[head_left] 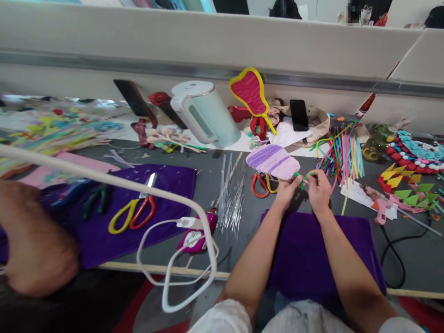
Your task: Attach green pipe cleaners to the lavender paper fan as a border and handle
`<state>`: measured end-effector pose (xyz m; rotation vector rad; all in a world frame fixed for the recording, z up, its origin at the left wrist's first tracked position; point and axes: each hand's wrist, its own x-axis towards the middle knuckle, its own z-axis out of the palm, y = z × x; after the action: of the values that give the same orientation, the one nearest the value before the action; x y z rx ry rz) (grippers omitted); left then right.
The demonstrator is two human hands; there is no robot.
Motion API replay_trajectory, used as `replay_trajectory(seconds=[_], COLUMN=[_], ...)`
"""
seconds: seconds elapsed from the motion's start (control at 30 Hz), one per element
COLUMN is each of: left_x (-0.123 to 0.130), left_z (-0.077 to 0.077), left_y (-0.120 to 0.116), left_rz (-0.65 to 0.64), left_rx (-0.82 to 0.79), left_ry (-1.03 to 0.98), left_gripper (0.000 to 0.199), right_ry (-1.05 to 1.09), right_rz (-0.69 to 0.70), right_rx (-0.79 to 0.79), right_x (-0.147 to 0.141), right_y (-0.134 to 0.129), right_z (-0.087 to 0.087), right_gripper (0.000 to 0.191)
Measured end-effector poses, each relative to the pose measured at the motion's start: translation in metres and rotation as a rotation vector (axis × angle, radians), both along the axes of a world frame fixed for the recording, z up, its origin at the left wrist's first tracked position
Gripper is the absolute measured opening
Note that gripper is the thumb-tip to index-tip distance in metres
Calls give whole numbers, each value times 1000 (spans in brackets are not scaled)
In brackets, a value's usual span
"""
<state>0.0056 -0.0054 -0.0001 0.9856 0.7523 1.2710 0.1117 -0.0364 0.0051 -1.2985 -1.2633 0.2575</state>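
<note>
A flat oval piece (272,160), striped in purple, lilac and pale pink, hangs over the grey table. My left hand (288,188) is closed at its lower right end, fingers pinched around its narrow tip. Something thin and green (305,178) runs between my two hands. Closed beside it, my right hand (318,189) pinches the other end of this green strip. Orange-and-yellow-handled scissors (260,185) lie just left of my left hand, partly behind the oval piece. Below my forearms is a folded purple cloth (305,249).
Left of my hands lie metal wires (233,208) and a white cable (208,231). A pale green kettle (211,113) and a phone (299,115) stand behind. Bundled colourful stems (343,152) and a pink glue gun (382,208) are right. Another person's arm (38,240) is far left.
</note>
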Motion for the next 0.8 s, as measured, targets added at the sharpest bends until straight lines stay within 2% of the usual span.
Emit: replay_trajectory(seconds=[0.27,0.4,0.53,0.67,0.8], left_x=[-2,-1,0,-1,-2], left_z=[4,4,2,0,2], left_y=[-1,-1,0,3,5], left_rz=[-5,76,182,260,258], left_rx=[15,31,-47,-93,-112], left_ry=[-1,6,-61,-141,-178], left_gripper=[34,32,29,29,31], right_ry=[-96,-97,-325,-559,-613], right_rz=[50,15,-41,-18,-9], right_rx=[70,56,109,85,80], right_x=[0,2,6,9,10], right_y=[-2,0,0,-1,-2], right_z=[4,4,8,9,8], right_gripper=[17,17,33,27,22])
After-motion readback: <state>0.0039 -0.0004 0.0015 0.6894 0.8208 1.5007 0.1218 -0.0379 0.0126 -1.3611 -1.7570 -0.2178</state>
